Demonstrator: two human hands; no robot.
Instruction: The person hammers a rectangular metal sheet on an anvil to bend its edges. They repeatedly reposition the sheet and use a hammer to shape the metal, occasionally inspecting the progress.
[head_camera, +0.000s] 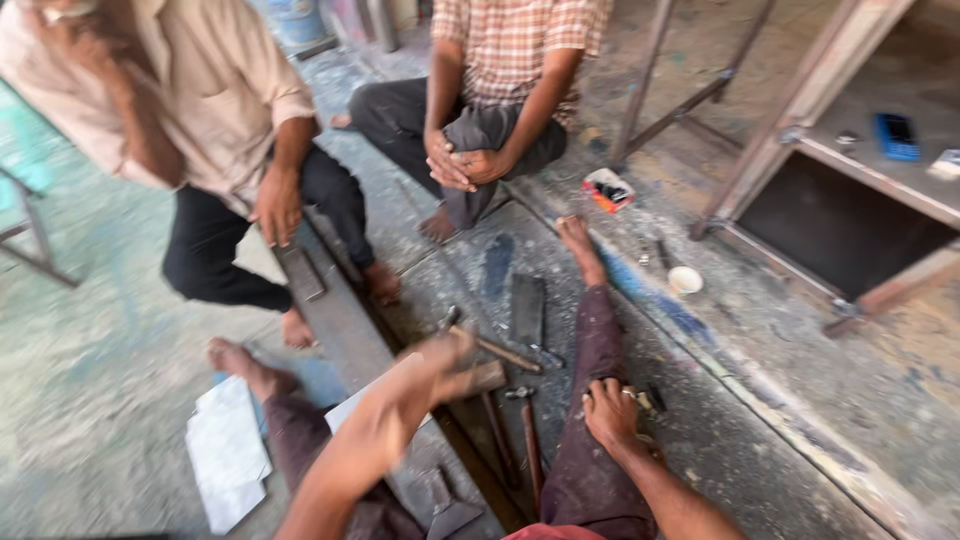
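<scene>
left hand (450, 362) blurred over hammers (527, 430) | right hand (610, 412) on knee (flat)

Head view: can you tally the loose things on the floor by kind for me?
Hammers: 2, one by the blurred left hand, one between the legs
Flat metal plates: 2, dark and long
Pale sheets: 1
Small white cups: 1
Red and white packets: 1
Total: 7

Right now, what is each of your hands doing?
Left hand: blurred, reaching toward a hammer; grip cannot be told.
Right hand: open, resting on the knee.
</scene>
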